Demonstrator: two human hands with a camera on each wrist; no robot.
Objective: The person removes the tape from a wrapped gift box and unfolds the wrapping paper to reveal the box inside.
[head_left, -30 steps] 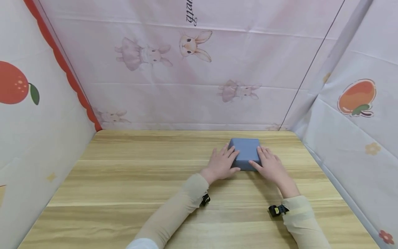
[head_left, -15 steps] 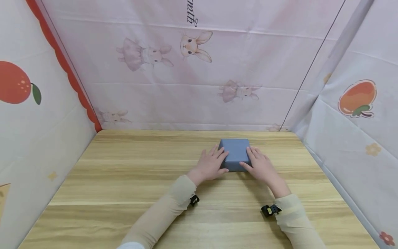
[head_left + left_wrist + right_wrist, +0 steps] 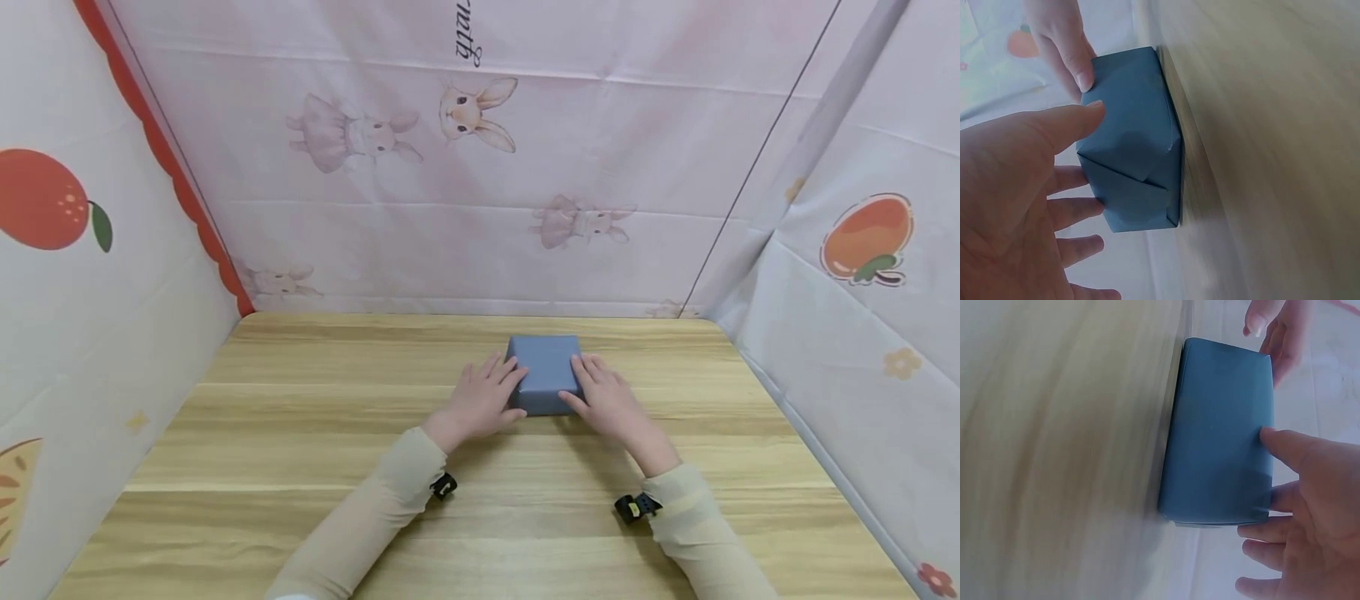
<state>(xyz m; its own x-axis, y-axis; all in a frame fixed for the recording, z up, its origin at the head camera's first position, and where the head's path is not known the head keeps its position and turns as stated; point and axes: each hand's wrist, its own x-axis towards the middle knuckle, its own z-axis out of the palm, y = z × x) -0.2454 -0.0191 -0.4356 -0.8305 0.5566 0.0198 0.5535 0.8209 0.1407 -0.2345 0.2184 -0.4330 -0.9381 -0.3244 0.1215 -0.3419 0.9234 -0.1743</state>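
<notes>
Blue rectangular box in paper-like wrapping (image 3: 546, 365) seems to lie flat on the pale wood-grain tabletop (image 3: 285, 417), a little right of the frame's centre and below it. From where I stand, the person's left hand (image 3: 478, 398) and right hand (image 3: 609, 407) touch it from opposite sides. On both hands the fingers are spread and nearly straight; none is curled around the box, some fingertips stand apart from it, and the thumbs come to its near face. Probably the hands are placed so because pressure from two sides prevents turning. Its broad face looks upward, and the end with folded wrapping points to the left of the frame. The near face is longer sideways than high; which horizontal side is longest, I cannot say surely.
</notes>
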